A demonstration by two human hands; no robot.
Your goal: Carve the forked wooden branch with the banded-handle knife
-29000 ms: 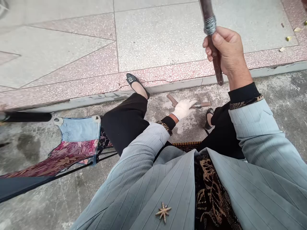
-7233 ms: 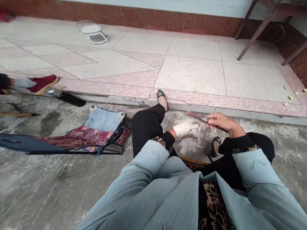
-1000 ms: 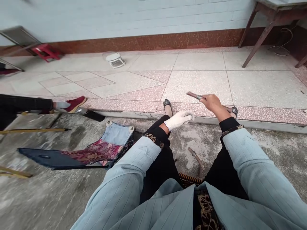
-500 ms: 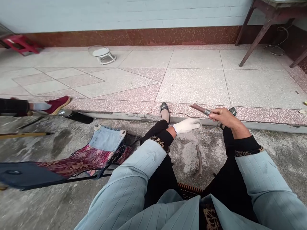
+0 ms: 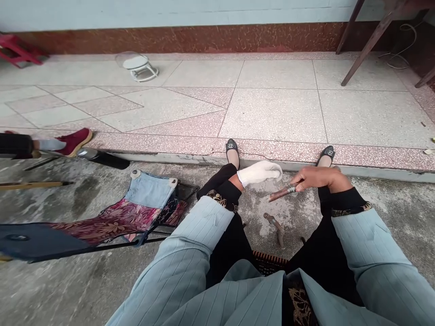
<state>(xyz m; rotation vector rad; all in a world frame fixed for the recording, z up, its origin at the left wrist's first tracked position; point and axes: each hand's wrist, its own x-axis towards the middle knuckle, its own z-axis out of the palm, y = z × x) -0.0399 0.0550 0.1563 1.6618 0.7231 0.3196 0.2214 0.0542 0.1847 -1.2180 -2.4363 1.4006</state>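
My right hand (image 5: 314, 177), bare, is closed round a short brown stick (image 5: 281, 194). Grey wire (image 5: 291, 188) is wound about the stick by my fingers, and its free end points left and slightly down. To its left, my left hand (image 5: 260, 173) wears a white knitted glove, its fingers curled; whatever they hold is hidden. Between my knees is a second, bent stick (image 5: 277, 228) with something greyish near its upper end. Whether it hangs or rests on the concrete, I cannot tell.
A folding chair (image 5: 108, 217) with patterned cloth stands on my left. Beyond it are a person's red shoe (image 5: 75, 141) and a dark bottle-like cylinder (image 5: 105, 158). A raised tiled step (image 5: 272, 115) runs ahead, with a small white stool (image 5: 140, 68) and wooden table legs (image 5: 369, 50).
My right hand has lowered and turned, tipping the stick's free end down from its raised position. The bent stick below has shifted and turned. My gloved hand stays nearly in place.
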